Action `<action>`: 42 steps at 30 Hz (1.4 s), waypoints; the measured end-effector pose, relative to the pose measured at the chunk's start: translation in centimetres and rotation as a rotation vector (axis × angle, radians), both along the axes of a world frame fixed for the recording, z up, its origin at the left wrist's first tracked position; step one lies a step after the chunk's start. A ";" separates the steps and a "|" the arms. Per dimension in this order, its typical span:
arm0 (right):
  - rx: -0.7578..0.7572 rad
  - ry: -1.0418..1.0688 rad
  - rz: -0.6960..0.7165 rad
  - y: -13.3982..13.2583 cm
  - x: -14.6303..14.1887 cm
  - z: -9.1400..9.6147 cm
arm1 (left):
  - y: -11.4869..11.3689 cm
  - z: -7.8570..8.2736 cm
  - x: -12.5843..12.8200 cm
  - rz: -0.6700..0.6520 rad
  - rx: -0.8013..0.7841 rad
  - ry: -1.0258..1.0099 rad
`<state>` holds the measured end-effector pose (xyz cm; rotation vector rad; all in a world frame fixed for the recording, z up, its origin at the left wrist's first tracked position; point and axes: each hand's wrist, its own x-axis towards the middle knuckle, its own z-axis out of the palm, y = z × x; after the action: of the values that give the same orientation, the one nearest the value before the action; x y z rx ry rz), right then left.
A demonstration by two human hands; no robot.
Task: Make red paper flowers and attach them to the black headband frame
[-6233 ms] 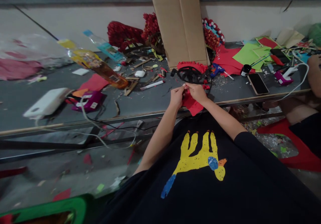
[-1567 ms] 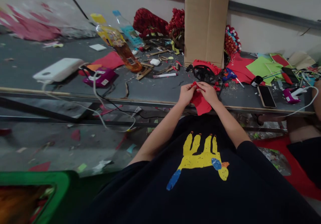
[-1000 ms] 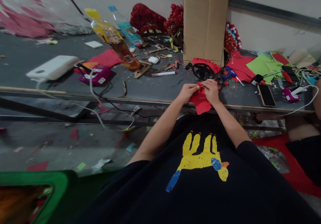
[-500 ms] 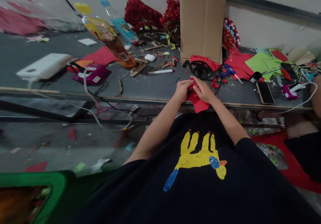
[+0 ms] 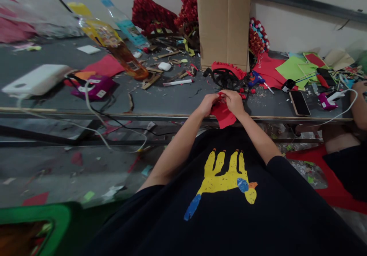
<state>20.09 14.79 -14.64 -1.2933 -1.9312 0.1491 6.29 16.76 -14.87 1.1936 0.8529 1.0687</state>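
Note:
A piece of red paper (image 5: 224, 117) hangs over the table's near edge, pinched at its top between both hands. My left hand (image 5: 209, 104) is closed on its left side. From the right, my right hand (image 5: 233, 101) grips the same piece, its fingers curled against those of the left. The fingertips and the folded top of the paper are partly hidden. Just beyond the hands sits a black frame (image 5: 225, 78) with a fringe of red bits (image 5: 228, 68). A blue glue gun (image 5: 255, 79) lies to its right, with small red scraps (image 5: 243, 94) close by.
A cardboard piece (image 5: 225, 26) stands behind. Bottles (image 5: 129, 59), a marker (image 5: 178, 82) and a purple power adapter (image 5: 94, 87) with cables are to the left. Rightward lie green paper (image 5: 292, 69), a phone (image 5: 299, 103) and another person's arm (image 5: 359, 105).
The view has shifted slightly, so the table items sit further left. My right fingers have curled in more over the red paper, which both hands still hold.

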 end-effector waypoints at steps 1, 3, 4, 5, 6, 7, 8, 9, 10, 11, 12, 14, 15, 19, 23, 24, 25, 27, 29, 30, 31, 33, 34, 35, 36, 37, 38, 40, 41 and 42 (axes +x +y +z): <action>0.000 0.013 0.000 0.0 0.0 0.0 | 0.0 0.0 -0.1 -0.011 -0.009 -0.013; 0.004 0.032 0.013 0.0 0.1 0.0 | -0.1 0.1 -0.3 -0.021 -0.015 -0.024; 0.010 0.037 0.023 0.0 0.1 0.0 | -0.2 0.1 -0.3 -0.027 -0.016 -0.031; 0.017 0.039 0.036 0.0 0.1 0.0 | -0.2 0.2 -0.4 -0.035 -0.018 -0.045; 0.024 0.035 0.053 0.0 0.1 0.0 | -0.2 0.2 -0.5 -0.039 -0.019 -0.065; 0.031 0.025 0.074 0.0 0.1 0.0 | -0.2 0.3 -0.6 -0.038 -0.018 -0.086; 0.038 0.011 0.096 0.1 0.1 0.0 | -0.2 0.4 -0.6 -0.035 -0.016 -0.104; 0.041 -0.004 0.116 0.2 0.0 0.0 | -0.1 0.5 -0.6 -0.030 -0.015 -0.116; 0.042 -0.020 0.134 0.3 0.0 -0.1 | -0.1 0.5 -0.6 -0.024 -0.011 -0.122; 0.040 -0.034 0.145 0.4 0.0 -0.1 | -0.1 0.6 -0.6 -0.019 -0.007 -0.123; 0.036 -0.048 0.150 0.5 0.0 -0.2 | 0.0 0.6 -0.6 -0.012 -0.002 -0.118; 0.024 -0.072 0.150 0.6 0.0 -0.3 | 0.1 0.5 -0.4 0.007 0.014 -0.087; 0.019 -0.083 0.148 0.7 -0.1 -0.4 | 0.1 0.4 -0.3 0.023 0.029 -0.061; 0.017 -0.134 0.151 0.6 -0.5 -0.2 | 0.4 0.2 0.2 0.143 0.143 0.033; 0.011 -0.197 0.137 0.4 -0.9 0.0 | 0.6 0.0 0.4 0.224 0.215 0.057; 0.006 -0.211 0.127 0.4 -1.0 0.0 | 0.6 0.0 0.4 0.233 0.212 0.055; 0.003 -0.224 0.114 0.4 -1.1 0.0 | 0.6 -0.1 0.4 0.238 0.203 0.048; 0.003 -0.246 0.086 0.5 -1.2 0.0 | 0.7 -0.2 0.3 0.230 0.179 0.022; 0.007 -0.263 0.054 0.4 -1.3 -0.1 | 0.6 -0.4 0.3 0.194 0.142 -0.010; 0.008 -0.270 0.034 0.4 -1.3 0.0 | 0.7 -0.4 0.3 0.170 0.121 -0.019; 0.006 -0.279 0.012 0.3 -1.3 0.0 | 0.7 -0.5 0.3 0.149 0.102 -0.021; -0.011 -0.302 -0.041 -0.1 -1.3 0.3 | 0.7 -0.7 0.3 0.116 0.080 -0.006; -0.024 -0.316 -0.066 -0.3 -1.3 0.4 | 0.7 -0.7 0.3 0.105 0.072 0.002; -0.039 -0.329 -0.089 -0.5 -1.3 0.6 | 0.7 -0.7 0.3 0.095 0.062 0.002; -0.055 -0.336 -0.108 -0.7 -1.3 0.7 | 0.7 -0.7 0.4 0.086 0.048 -0.006; -0.073 -0.335 -0.123 -0.9 -1.3 0.8 | 0.6 -0.7 0.4 0.074 0.032 -0.020; -0.090 -0.324 -0.134 -1.0 -1.3 0.9 | 0.6 -0.7 0.4 0.061 0.015 -0.035; -0.119 -0.272 -0.150 -1.1 -1.2 1.0 | 0.4 -0.4 0.3 0.029 -0.004 -0.053; -0.127 -0.233 -0.153 -1.1 -1.1 1.0 | 0.3 -0.3 0.2 0.007 -0.006 -0.052; -0.130 -0.189 -0.153 -1.1 -1.0 1.0 | 0.2 -0.1 0.2 -0.012 -0.007 -0.047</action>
<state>19.12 13.69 -13.63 -1.5854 -1.9970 0.0781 6.45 16.96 -15.02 1.1624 0.8110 1.0793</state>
